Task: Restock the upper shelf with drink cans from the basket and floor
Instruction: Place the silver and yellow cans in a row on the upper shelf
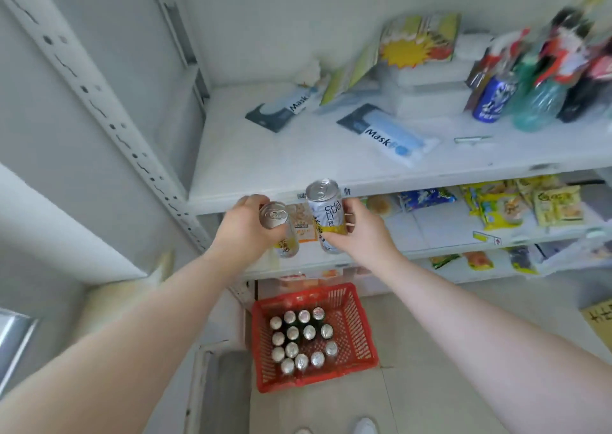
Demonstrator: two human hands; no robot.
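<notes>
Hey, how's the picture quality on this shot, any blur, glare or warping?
Head view: soft, even light, no hard shadows; bottles at top right smeared by blur; the tilted can in the left hand and the lettered can in the right hand fairly sharp; wide-angle lens slants the shelf upright; faint glare on can lids in the red basket.

Left can (275, 216), white and yellow, tilts at the upper shelf (265, 168) edge; right can (326, 213) nearly upright beside it. Silver-topped cans (303, 341) stand in the red basket (357, 307).
</notes>
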